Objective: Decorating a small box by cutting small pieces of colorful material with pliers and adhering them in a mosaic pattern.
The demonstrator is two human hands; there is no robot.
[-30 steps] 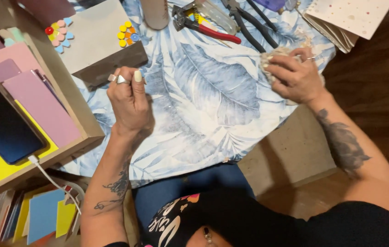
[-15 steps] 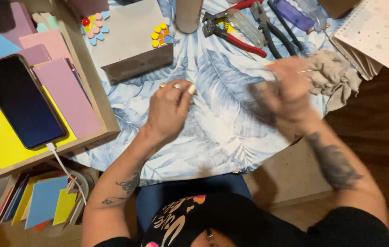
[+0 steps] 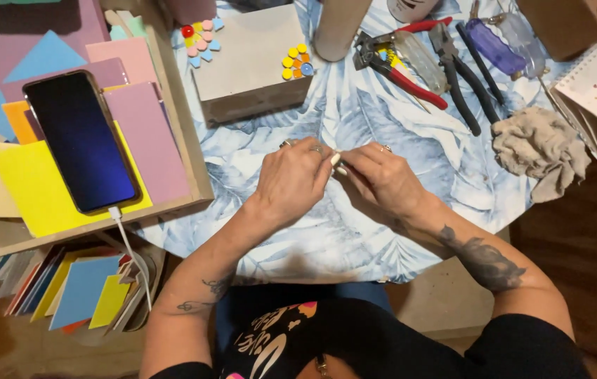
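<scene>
- Head view: the left hand [image 3: 291,179] and the right hand [image 3: 383,179] meet fingertip to fingertip above the counter [image 3: 355,231], both pinching one small pale piece [image 3: 338,165].
- The piece is mostly hidden; it looks tiny and light, probably stiff and easy to drop, so a fingertip pinch at its edges suits it.
- Red-handled pliers [image 3: 400,67] lie well apart.

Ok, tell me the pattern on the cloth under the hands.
Pale blue and white leaf print on the tablecloth, clearest in the head view, the only one.
</scene>
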